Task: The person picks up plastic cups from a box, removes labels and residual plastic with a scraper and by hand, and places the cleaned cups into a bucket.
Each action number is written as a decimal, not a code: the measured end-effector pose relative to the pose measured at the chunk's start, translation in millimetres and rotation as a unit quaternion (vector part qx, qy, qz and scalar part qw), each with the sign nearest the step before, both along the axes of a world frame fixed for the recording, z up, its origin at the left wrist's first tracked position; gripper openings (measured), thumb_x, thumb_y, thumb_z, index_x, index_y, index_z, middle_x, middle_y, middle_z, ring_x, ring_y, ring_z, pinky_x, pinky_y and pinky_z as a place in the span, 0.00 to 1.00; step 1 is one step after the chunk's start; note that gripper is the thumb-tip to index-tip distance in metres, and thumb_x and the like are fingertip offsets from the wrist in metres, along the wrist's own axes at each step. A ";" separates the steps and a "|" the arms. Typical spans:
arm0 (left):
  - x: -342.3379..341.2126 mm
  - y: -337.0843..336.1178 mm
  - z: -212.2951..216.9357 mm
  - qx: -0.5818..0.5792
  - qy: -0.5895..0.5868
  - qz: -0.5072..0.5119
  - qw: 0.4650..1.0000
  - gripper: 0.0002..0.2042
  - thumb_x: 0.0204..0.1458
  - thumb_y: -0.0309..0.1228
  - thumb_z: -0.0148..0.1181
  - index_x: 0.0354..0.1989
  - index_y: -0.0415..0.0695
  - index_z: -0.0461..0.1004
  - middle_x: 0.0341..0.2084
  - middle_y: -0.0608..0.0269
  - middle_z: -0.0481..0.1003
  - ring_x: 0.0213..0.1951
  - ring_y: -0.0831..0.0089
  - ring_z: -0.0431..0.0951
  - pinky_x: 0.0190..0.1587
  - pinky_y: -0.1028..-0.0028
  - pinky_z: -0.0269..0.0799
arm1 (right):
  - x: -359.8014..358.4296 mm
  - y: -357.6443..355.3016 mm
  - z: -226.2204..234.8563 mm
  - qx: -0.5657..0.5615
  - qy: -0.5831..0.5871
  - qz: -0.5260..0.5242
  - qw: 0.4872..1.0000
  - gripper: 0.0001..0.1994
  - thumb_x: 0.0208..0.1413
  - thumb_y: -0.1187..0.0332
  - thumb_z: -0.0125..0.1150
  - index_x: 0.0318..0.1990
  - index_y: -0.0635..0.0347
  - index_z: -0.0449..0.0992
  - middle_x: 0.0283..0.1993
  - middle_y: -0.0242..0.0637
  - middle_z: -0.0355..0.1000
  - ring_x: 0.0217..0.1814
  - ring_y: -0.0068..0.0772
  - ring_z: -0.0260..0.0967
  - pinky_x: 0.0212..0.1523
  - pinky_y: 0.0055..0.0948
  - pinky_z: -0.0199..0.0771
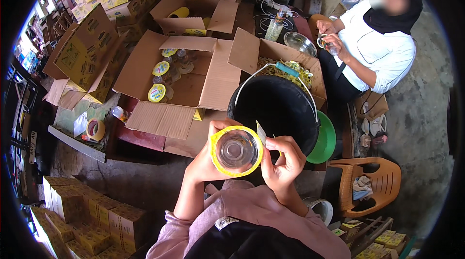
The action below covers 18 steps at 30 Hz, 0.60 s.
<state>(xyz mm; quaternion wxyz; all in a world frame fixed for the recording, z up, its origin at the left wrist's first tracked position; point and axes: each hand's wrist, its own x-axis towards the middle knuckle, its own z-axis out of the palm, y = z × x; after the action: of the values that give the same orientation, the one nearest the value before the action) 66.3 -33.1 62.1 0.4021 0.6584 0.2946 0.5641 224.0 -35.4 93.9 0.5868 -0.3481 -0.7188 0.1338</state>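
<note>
My left hand [209, 158] is wrapped round the side of a clear plastic cup [236, 151] with a yellow rim, held in front of my chest. Its round face is turned up toward me, and clear rings show inside the yellow edge. At the cup's right side my right hand [285, 163] is closed in a pinch, its fingertips close to the rim. From that pinch a thin, pale, pointed strip [261, 132] sticks up; whether it is a blade or a piece of film I cannot tell.
Beyond my hands stands a black bucket [273, 109] beside a green basin [325, 139]. An open carton [167, 95] holds several lidded cups; another box [317, 82] holds yellow scraps. A tape roll [96, 128] lies left. At right, a seated person [387, 41] handles a cup near an orange chair [370, 181].
</note>
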 end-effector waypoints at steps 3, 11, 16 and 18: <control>-3.2 -0.9 -4.1 0.019 0.002 0.003 1.000 0.34 0.27 0.27 0.71 0.44 0.40 0.55 0.40 0.55 0.61 0.43 0.67 0.65 0.44 0.73 0.63 | -2.6 -0.9 0.6 -0.014 0.016 0.023 1.000 0.09 0.37 0.84 0.58 0.30 0.68 0.70 0.25 0.37 0.67 0.24 0.23 0.64 0.26 0.17 0.64; -12.3 -2.1 0.1 0.065 0.076 -0.007 0.995 0.33 0.27 0.28 0.71 0.43 0.40 0.58 0.40 0.56 0.61 0.42 0.67 0.64 0.44 0.72 0.61 | -7.2 -1.4 1.7 -0.014 0.032 0.025 0.999 0.09 0.36 0.84 0.59 0.29 0.67 0.72 0.21 0.37 0.66 0.21 0.26 0.65 0.21 0.19 0.64; -14.2 -5.5 0.9 -0.001 0.045 -0.001 0.999 0.30 0.27 0.28 0.71 0.42 0.40 0.62 0.40 0.57 0.61 0.42 0.66 0.64 0.44 0.73 0.60 | -5.6 -1.5 3.4 -0.037 0.049 0.065 0.996 0.09 0.37 0.84 0.58 0.30 0.67 0.72 0.22 0.38 0.67 0.21 0.26 0.66 0.22 0.18 0.64; -15.4 -3.5 3.8 0.036 0.084 0.001 0.996 0.31 0.27 0.27 0.71 0.42 0.40 0.61 0.40 0.57 0.61 0.42 0.67 0.64 0.43 0.73 0.60 | -5.1 -1.7 3.2 -0.043 0.047 0.065 0.996 0.09 0.37 0.84 0.58 0.30 0.68 0.72 0.22 0.38 0.67 0.22 0.26 0.66 0.22 0.19 0.65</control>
<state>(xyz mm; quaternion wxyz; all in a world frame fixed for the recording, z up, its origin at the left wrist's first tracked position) 50.9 -36.6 66.0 0.3512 0.7176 0.3071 0.5170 218.8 -37.1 97.1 0.5943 -0.3188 -0.7052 0.2189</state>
